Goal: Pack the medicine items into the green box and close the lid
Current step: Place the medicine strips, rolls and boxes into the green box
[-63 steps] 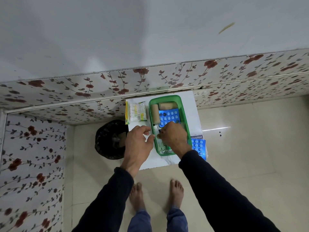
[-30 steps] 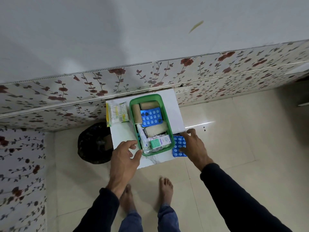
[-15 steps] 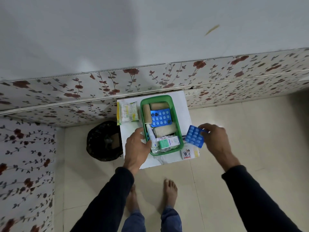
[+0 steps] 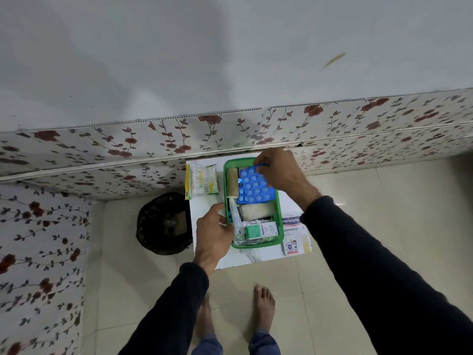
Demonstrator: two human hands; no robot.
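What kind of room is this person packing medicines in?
Probably a room in a home: a small white table stands against a wall clad in floral panels, on a pale tiled floor, beside a black bin. The person's bare feet fit too.

1. Box (image 4: 279,216): green.
2. Blister pack (image 4: 256,187): blue, dotted.
3. Tabletop (image 4: 204,211): white.
4. Wall panel (image 4: 102,149): white, red roses, dark leaves.
5. Sleeves (image 4: 371,265): black.
6. Bin (image 4: 163,224): black.

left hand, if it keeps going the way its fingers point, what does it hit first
The left hand points right, into the near left wall of the green box. Its fingertips look already at that rim, so the box comes first, then probably the white tube just inside; depth is unclear.
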